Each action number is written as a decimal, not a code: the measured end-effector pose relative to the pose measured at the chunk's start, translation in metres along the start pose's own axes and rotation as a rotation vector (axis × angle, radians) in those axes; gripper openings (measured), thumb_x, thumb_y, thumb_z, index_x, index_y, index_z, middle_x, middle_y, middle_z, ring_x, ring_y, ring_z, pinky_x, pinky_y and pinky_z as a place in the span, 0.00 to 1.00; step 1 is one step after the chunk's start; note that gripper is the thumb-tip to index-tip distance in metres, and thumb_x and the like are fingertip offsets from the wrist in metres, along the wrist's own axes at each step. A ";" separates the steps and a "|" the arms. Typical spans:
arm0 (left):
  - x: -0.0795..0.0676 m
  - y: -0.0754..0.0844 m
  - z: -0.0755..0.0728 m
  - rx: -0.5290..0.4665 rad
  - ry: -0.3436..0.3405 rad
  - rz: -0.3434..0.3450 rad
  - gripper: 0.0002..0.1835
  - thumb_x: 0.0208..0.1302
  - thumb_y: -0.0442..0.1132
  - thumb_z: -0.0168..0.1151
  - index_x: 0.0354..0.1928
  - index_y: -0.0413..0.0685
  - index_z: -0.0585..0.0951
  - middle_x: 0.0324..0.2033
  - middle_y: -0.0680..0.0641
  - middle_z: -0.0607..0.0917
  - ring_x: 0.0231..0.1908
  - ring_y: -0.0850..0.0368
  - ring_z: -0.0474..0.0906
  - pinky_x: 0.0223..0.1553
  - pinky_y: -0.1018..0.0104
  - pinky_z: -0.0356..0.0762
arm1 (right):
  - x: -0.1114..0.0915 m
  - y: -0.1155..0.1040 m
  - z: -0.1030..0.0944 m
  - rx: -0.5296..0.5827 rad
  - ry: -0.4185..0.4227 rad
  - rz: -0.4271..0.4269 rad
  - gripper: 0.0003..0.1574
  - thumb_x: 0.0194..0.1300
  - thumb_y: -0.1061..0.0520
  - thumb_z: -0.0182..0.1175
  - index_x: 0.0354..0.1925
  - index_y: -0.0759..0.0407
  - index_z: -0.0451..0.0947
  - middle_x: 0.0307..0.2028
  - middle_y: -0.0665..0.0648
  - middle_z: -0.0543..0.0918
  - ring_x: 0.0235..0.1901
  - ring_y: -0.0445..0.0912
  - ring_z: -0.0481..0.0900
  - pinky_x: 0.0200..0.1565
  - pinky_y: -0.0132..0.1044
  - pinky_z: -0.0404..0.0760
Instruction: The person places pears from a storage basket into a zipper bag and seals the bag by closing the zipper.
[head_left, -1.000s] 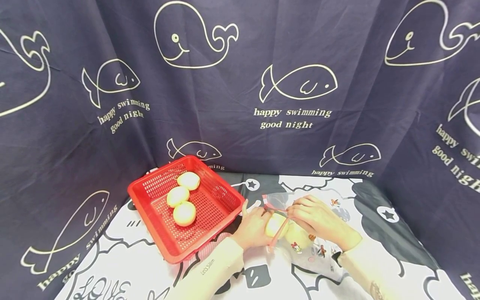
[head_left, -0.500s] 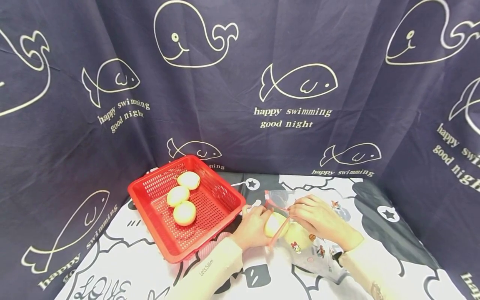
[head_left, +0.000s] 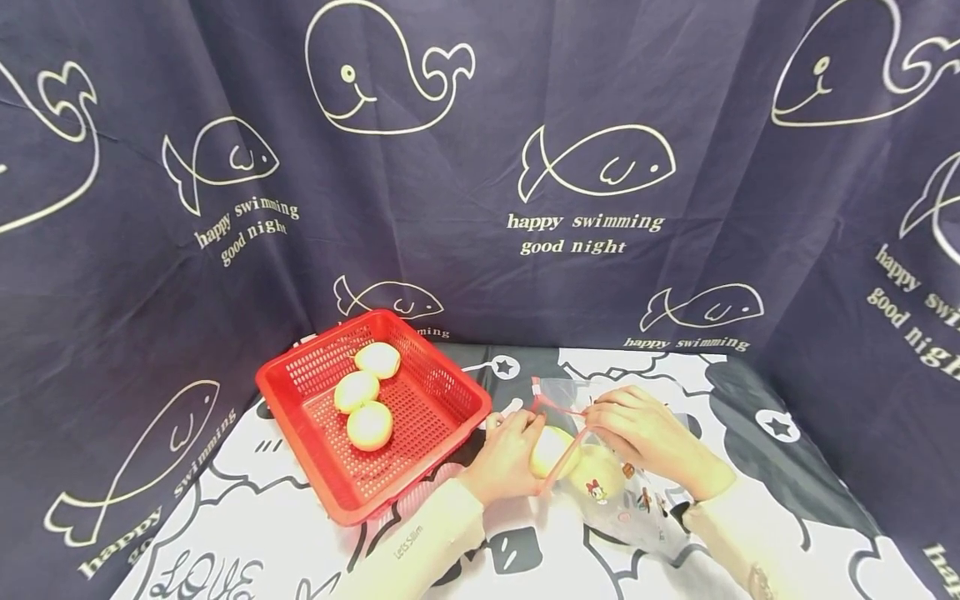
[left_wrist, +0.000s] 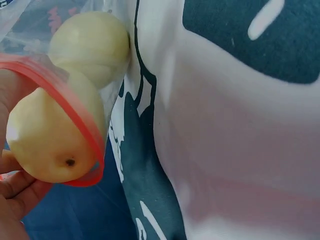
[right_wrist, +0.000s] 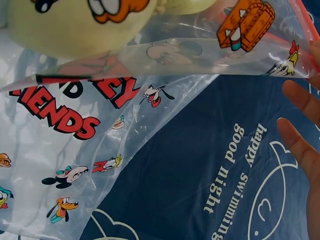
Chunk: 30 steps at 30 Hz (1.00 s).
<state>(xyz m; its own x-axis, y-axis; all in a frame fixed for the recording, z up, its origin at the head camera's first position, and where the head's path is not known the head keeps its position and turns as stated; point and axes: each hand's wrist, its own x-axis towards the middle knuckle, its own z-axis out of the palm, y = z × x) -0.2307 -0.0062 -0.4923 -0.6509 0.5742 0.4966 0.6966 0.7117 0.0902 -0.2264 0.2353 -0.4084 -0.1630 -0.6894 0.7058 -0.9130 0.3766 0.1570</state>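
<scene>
The left hand [head_left: 504, 458] is curled around a pale yellow fruit [head_left: 549, 450] at the mouth of a clear plastic bag [head_left: 637, 525]; in the left wrist view its fingers lie against the fruit's underside, and the dark spot on the fruit's end faces the camera. The bag's red rim [left_wrist: 75, 107] arcs across this fruit, which sits partly inside. A second fruit [left_wrist: 92, 47] lies deeper in the bag, just behind the first, seen through the plastic. The right hand [head_left: 637, 433] pinches the rim near its far side, while two of its fingers stand free of the plastic in the right wrist view. The bag carries cartoon figures and red lettering [right_wrist: 67, 117], and its body spreads over the desk [head_left: 555, 575] below the right forearm. To the left of the left hand stands a red basket [head_left: 303, 454] with perforated walls; three more fruits [head_left: 356, 392] sit close together on its floor in a slanting row. The desk wears a white cloth with black and grey drawings, and behind it hangs a dark blue curtain [head_left: 465, 183] printed with whales, fish and words.
</scene>
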 end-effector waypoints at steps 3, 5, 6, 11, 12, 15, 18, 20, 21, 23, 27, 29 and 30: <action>0.000 -0.001 0.001 -0.008 0.006 -0.011 0.50 0.29 0.57 0.81 0.59 0.40 0.79 0.46 0.49 0.79 0.48 0.56 0.77 0.48 0.54 0.61 | 0.001 0.000 0.000 -0.005 0.001 -0.001 0.20 0.79 0.50 0.45 0.40 0.56 0.82 0.38 0.50 0.85 0.39 0.48 0.81 0.47 0.40 0.72; -0.001 -0.001 0.002 -0.009 0.011 -0.016 0.49 0.29 0.58 0.82 0.58 0.41 0.80 0.46 0.49 0.79 0.48 0.55 0.77 0.48 0.54 0.61 | 0.001 0.000 0.001 -0.004 -0.011 0.006 0.20 0.79 0.50 0.45 0.40 0.56 0.82 0.38 0.49 0.85 0.40 0.48 0.80 0.47 0.39 0.72; -0.002 -0.001 0.002 -0.007 0.014 -0.018 0.48 0.29 0.58 0.82 0.58 0.42 0.80 0.46 0.49 0.79 0.48 0.55 0.77 0.48 0.54 0.61 | 0.001 0.000 0.001 -0.002 -0.019 0.014 0.21 0.79 0.50 0.45 0.40 0.56 0.82 0.38 0.49 0.85 0.40 0.48 0.80 0.47 0.39 0.72; -0.004 -0.002 0.003 -0.032 0.012 -0.023 0.48 0.28 0.57 0.82 0.57 0.41 0.81 0.47 0.49 0.80 0.48 0.56 0.77 0.47 0.54 0.62 | -0.001 -0.001 0.002 0.001 -0.050 0.046 0.23 0.80 0.48 0.44 0.39 0.56 0.82 0.37 0.48 0.85 0.40 0.47 0.80 0.48 0.37 0.71; -0.005 -0.003 0.003 -0.042 0.007 -0.024 0.47 0.28 0.56 0.82 0.56 0.41 0.81 0.47 0.49 0.80 0.48 0.56 0.77 0.47 0.55 0.62 | -0.001 -0.001 0.003 -0.001 -0.052 0.050 0.24 0.80 0.48 0.44 0.39 0.56 0.83 0.37 0.48 0.85 0.40 0.47 0.80 0.49 0.37 0.71; -0.005 -0.004 0.002 -0.062 -0.010 -0.024 0.47 0.27 0.54 0.83 0.56 0.41 0.81 0.46 0.49 0.79 0.48 0.56 0.77 0.47 0.55 0.62 | -0.001 -0.001 0.003 -0.003 -0.052 0.052 0.24 0.80 0.47 0.43 0.38 0.56 0.83 0.37 0.47 0.85 0.40 0.47 0.80 0.49 0.38 0.71; -0.006 -0.007 0.000 -0.070 -0.023 -0.018 0.46 0.27 0.53 0.84 0.56 0.40 0.81 0.47 0.49 0.79 0.48 0.56 0.77 0.48 0.56 0.61 | -0.001 -0.001 0.003 -0.003 -0.052 0.052 0.24 0.80 0.47 0.43 0.39 0.56 0.82 0.36 0.47 0.85 0.40 0.47 0.80 0.49 0.38 0.71; -0.007 -0.008 0.000 -0.070 -0.035 -0.012 0.46 0.29 0.53 0.84 0.56 0.41 0.82 0.47 0.49 0.79 0.49 0.56 0.77 0.48 0.56 0.61 | -0.001 -0.001 0.002 0.002 -0.051 0.051 0.23 0.80 0.48 0.44 0.38 0.55 0.82 0.37 0.47 0.84 0.40 0.47 0.80 0.49 0.38 0.71; -0.008 -0.009 0.000 -0.074 -0.042 -0.005 0.45 0.30 0.53 0.84 0.56 0.41 0.82 0.47 0.49 0.79 0.49 0.56 0.77 0.48 0.55 0.61 | -0.002 -0.001 0.002 0.004 -0.053 0.052 0.23 0.80 0.48 0.44 0.38 0.55 0.82 0.37 0.47 0.84 0.40 0.47 0.80 0.49 0.38 0.71; -0.008 -0.010 0.000 -0.070 -0.053 0.010 0.44 0.33 0.53 0.83 0.57 0.41 0.82 0.48 0.49 0.79 0.50 0.56 0.76 0.48 0.56 0.61 | -0.002 0.000 0.001 0.008 -0.054 0.052 0.23 0.80 0.48 0.44 0.38 0.56 0.82 0.37 0.48 0.84 0.40 0.47 0.80 0.49 0.37 0.70; -0.009 -0.012 -0.002 -0.094 -0.095 0.037 0.42 0.39 0.53 0.82 0.58 0.41 0.81 0.50 0.48 0.78 0.51 0.55 0.74 0.49 0.54 0.60 | -0.002 0.000 0.001 0.006 -0.059 0.053 0.24 0.80 0.48 0.44 0.38 0.57 0.82 0.36 0.48 0.84 0.40 0.47 0.80 0.50 0.38 0.70; -0.009 -0.014 -0.004 -0.104 -0.120 0.050 0.41 0.41 0.52 0.81 0.59 0.41 0.80 0.50 0.48 0.77 0.52 0.55 0.74 0.50 0.54 0.60 | -0.001 0.000 0.000 0.003 -0.058 0.051 0.24 0.80 0.48 0.44 0.38 0.57 0.82 0.36 0.48 0.84 0.40 0.47 0.80 0.51 0.38 0.69; -0.009 -0.014 -0.005 -0.109 -0.132 0.057 0.41 0.42 0.52 0.80 0.60 0.41 0.80 0.50 0.48 0.77 0.52 0.55 0.74 0.50 0.53 0.60 | -0.001 0.000 0.000 0.002 -0.055 0.048 0.23 0.80 0.48 0.44 0.38 0.57 0.82 0.36 0.48 0.84 0.40 0.47 0.80 0.51 0.38 0.70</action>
<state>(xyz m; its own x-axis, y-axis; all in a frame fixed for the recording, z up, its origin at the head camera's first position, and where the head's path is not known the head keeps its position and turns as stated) -0.2334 -0.0236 -0.4936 -0.6386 0.6654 0.3865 0.7572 0.6328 0.1615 -0.2263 0.2359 -0.4093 -0.2266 -0.7038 0.6733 -0.9046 0.4084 0.1224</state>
